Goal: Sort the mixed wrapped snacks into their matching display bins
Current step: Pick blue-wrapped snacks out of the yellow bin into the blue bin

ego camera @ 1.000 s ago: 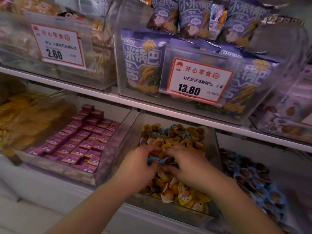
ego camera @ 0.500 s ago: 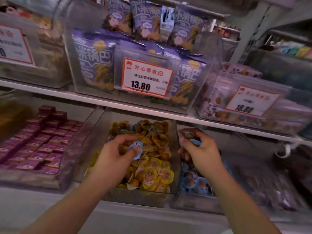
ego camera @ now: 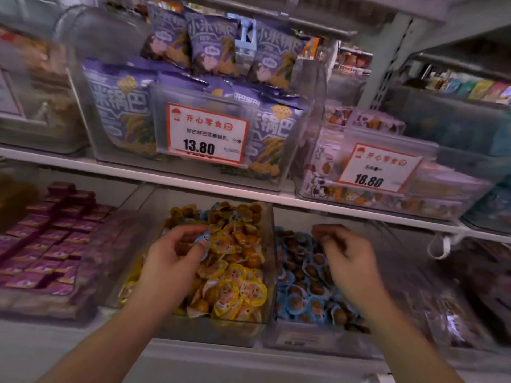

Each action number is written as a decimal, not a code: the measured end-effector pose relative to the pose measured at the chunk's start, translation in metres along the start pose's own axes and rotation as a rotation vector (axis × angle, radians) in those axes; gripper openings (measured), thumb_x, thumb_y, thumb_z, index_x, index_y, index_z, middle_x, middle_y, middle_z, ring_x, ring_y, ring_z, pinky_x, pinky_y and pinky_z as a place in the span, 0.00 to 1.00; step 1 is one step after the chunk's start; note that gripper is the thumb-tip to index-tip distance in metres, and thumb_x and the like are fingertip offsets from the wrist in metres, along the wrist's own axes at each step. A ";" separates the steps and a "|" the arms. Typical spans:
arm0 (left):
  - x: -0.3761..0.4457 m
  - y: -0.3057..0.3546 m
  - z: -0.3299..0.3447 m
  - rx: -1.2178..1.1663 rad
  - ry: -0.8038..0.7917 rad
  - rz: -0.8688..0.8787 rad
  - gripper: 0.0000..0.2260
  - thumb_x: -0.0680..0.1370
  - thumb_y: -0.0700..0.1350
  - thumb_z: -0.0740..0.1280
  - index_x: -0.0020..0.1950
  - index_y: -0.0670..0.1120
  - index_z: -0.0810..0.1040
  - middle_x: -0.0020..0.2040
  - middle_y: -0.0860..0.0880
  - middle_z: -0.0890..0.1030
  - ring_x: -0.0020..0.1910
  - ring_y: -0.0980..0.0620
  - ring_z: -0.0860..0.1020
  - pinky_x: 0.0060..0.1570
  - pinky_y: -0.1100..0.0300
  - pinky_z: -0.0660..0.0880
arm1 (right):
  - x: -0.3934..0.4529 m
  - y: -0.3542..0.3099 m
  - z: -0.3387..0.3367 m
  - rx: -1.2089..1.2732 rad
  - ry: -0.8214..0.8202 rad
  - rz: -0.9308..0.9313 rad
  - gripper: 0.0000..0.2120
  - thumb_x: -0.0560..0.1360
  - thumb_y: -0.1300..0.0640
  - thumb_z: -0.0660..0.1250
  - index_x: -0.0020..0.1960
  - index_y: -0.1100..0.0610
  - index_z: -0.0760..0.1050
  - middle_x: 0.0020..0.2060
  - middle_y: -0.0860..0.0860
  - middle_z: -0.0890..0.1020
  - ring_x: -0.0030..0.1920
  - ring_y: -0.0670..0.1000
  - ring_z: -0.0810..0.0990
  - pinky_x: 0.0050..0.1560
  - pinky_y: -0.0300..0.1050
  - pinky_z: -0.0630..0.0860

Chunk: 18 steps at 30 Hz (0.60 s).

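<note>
The fingers [ego camera: 203,246] of the left hand [ego camera: 168,268] pinch a blue-wrapped snack [ego camera: 199,240] between thumb and fingertips, holding it just above the yellow-wrapped snacks [ego camera: 235,283] that fill the middle clear bin [ego camera: 269,272] on the lower shelf. The right hand [ego camera: 349,265] hovers over the bin of blue-wrapped snacks [ego camera: 301,283] just to the right; its fingers [ego camera: 323,233] are curled downward and blurred, so I cannot tell whether they hold anything. A few more blue wrappers [ego camera: 206,215] lie mixed among the yellow ones toward the far end of the middle bin. To the left, a bin holds rows of purple boxed sweets [ego camera: 52,244]. On the shelf above, a clear bin is packed with purple snack bags [ego camera: 119,111] and carries a price card reading 13.80 [ego camera: 206,134]; to its right, another bin bears a price card reading 18.80 [ego camera: 378,168]. A white shelf edge [ego camera: 193,186] runs between the two levels.
</note>
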<state>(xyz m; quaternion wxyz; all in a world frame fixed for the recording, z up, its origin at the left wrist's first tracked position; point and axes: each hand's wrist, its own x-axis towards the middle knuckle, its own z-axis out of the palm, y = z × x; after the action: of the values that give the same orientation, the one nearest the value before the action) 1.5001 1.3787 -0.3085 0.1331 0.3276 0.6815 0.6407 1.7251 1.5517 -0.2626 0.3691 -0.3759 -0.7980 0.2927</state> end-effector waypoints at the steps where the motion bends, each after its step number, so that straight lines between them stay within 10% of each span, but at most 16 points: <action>1: 0.001 0.001 -0.005 0.003 0.032 0.006 0.08 0.78 0.43 0.70 0.51 0.56 0.82 0.39 0.61 0.83 0.35 0.63 0.80 0.30 0.73 0.72 | -0.003 -0.016 0.013 0.008 -0.061 -0.069 0.13 0.80 0.60 0.63 0.51 0.45 0.81 0.44 0.37 0.83 0.45 0.35 0.80 0.42 0.26 0.73; 6: 0.005 0.000 -0.030 -0.086 0.073 -0.106 0.10 0.81 0.43 0.65 0.50 0.58 0.82 0.42 0.44 0.84 0.34 0.43 0.80 0.34 0.43 0.79 | 0.029 -0.079 0.102 -0.254 -0.399 -0.334 0.15 0.79 0.51 0.60 0.64 0.46 0.76 0.56 0.45 0.82 0.56 0.44 0.78 0.51 0.28 0.66; 11: 0.005 -0.005 -0.048 -0.218 0.040 -0.271 0.11 0.81 0.38 0.63 0.54 0.53 0.81 0.45 0.47 0.83 0.31 0.51 0.78 0.30 0.57 0.75 | 0.099 -0.078 0.186 -0.592 -0.721 -0.181 0.25 0.78 0.51 0.62 0.75 0.50 0.66 0.75 0.53 0.68 0.73 0.55 0.67 0.73 0.47 0.64; 18: 0.006 -0.009 -0.054 -0.183 -0.044 -0.305 0.12 0.82 0.41 0.62 0.59 0.56 0.77 0.50 0.52 0.81 0.37 0.55 0.81 0.38 0.58 0.78 | 0.113 -0.078 0.247 -0.820 -0.802 -0.256 0.26 0.75 0.34 0.60 0.67 0.46 0.74 0.64 0.56 0.78 0.63 0.58 0.76 0.62 0.51 0.74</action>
<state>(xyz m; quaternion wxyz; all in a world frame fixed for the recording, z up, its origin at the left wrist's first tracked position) 1.4605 1.3403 -0.3082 0.2728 0.2208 0.6592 0.6650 1.4446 1.5540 -0.3002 -0.1045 -0.2485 -0.9624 0.0326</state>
